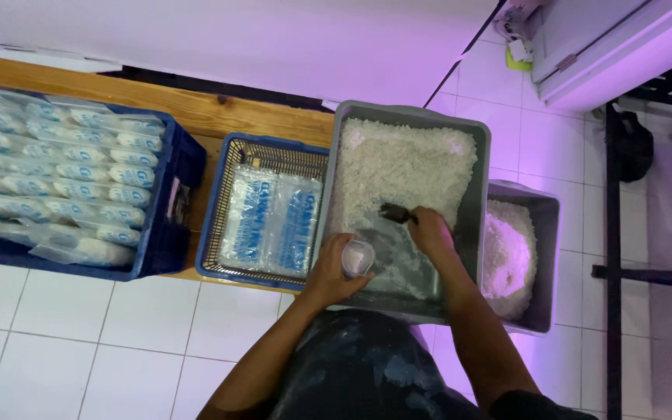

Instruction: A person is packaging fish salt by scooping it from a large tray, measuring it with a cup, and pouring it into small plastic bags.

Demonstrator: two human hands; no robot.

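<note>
My left hand (334, 268) holds a small clear plastic bag (358, 257) open at the near edge of a grey tub (482, 167) filled with white grains (406, 163). In the tub, my right hand (429, 231) grips a dark scoop (395, 212) whose head rests at the edge of the white pile. The near part of the tub floor is bare grey.
A second grey tub (547, 233) of white grains (507, 257) sits to the right. A blue basket (215, 206) with flat printed plastic bags (270, 222) stands left of the tub. A blue crate (161, 249) of several filled packets (56, 171) rests on a wooden bench (219, 109). White tiled floor lies below.
</note>
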